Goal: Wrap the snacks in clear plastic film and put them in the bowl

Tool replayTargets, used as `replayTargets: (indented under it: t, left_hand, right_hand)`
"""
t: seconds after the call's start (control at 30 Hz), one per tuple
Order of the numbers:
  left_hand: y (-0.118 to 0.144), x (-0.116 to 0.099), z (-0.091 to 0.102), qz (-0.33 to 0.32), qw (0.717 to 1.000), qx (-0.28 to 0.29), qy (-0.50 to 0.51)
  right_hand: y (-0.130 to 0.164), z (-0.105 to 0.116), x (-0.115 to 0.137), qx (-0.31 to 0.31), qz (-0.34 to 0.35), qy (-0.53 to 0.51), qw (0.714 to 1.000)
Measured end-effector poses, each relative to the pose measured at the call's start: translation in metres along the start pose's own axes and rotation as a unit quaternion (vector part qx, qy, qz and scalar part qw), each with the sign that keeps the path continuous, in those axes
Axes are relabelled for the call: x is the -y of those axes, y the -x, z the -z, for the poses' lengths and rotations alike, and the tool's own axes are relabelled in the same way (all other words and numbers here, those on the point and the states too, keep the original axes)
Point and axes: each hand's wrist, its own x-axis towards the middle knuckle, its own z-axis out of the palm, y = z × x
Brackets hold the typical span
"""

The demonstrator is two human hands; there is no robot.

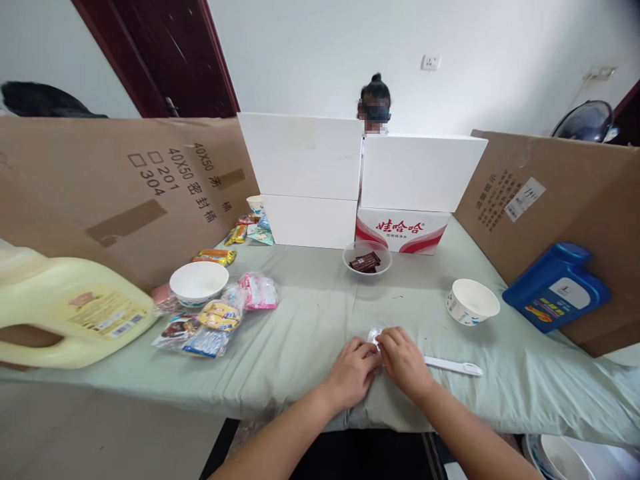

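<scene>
Close to the table's near edge, my left hand point(354, 371) and my right hand point(405, 360) meet, fingers bent inward. Between their fingertips is a small, shiny piece of clear plastic point(375, 335); my fingers cover most of it. My right hand pinches it from the right, and my left fingers close on its left side. A white plastic handle point(454, 365) lies on the cloth and comes out from beneath my right hand. Whether it joins the clear piece is hidden. Beyond my hands, a clear bowl point(370, 272) holds several brown-wrapped bars.
A paper bowl point(473, 302) and blue bottle point(557, 287) are at right. Snack packets point(220, 315), a white bowl point(199, 283) and a big yellow jug point(75, 307) occupy the left. White boxes point(310, 157) and cardboard panels point(125, 173) enclose the table; a person is behind.
</scene>
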Motion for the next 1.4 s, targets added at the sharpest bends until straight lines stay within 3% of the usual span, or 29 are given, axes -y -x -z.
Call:
replayTargets:
  t: [0.23, 0.4, 0.53, 0.63, 0.7, 0.8, 0.97, 1.03, 1.1, 1.2, 1.27, 1.33, 1.4]
  left_hand:
    - [-0.009, 0.008, 0.012, 0.043, 0.997, -0.048, -0.051]
    - [-0.008, 0.007, -0.004, -0.041, 0.994, -0.025, -0.094]
    - [0.004, 0.009, -0.012, -0.030, 0.996, -0.045, -0.066]
    - [0.010, 0.010, -0.009, -0.037, 0.998, -0.057, -0.019]
    - [0.012, 0.010, -0.007, -0.033, 0.997, -0.062, 0.010]
    - [0.014, 0.010, -0.005, 0.006, 0.996, -0.087, 0.028]
    - [0.017, 0.015, -0.005, 0.009, 0.994, -0.112, 0.014]
    - [0.017, 0.017, -0.005, -0.009, 0.995, -0.102, 0.007]
    - [0.017, 0.018, -0.004, -0.018, 0.996, -0.086, 0.002]
    - [0.017, 0.017, -0.004, -0.020, 0.997, -0.070, -0.005]
    - [0.017, 0.017, -0.004, -0.018, 0.998, -0.065, -0.012]
    - [0.016, 0.015, -0.005, -0.009, 0.998, -0.058, -0.018]
    - [0.015, 0.013, -0.004, 0.004, 0.999, -0.050, -0.020]
  right_hand:
    - [0.016, -0.024, 0.004, -0.010, 0.007, 0.007, 1.000]
    - [0.014, -0.028, -0.007, 0.034, 0.008, 0.057, 0.998]
    - [0.011, -0.018, -0.011, 0.064, -0.013, 0.059, 0.996]
    - [0.008, -0.010, -0.006, 0.014, -0.036, 0.058, 0.998]
    - [0.008, -0.010, 0.002, -0.018, -0.017, 0.040, 0.999]
    - [0.015, -0.020, 0.012, -0.004, 0.036, 0.007, 0.999]
    - [0.031, -0.034, 0.020, -0.022, 0.015, -0.013, 1.000]
    - [0.030, -0.022, 0.015, -0.017, 0.022, -0.035, 0.999]
    - [0.023, 0.005, -0.002, -0.045, 0.032, -0.059, 0.997]
    - [0.007, 0.065, -0.051, -0.194, 0.009, -0.033, 0.980]
    - [-0.003, 0.103, -0.092, -0.252, -0.083, 0.045, 0.963]
    - [-0.010, 0.126, -0.131, -0.189, -0.202, 0.126, 0.953]
    - [-0.014, 0.131, -0.161, -0.130, -0.221, 0.125, 0.959]
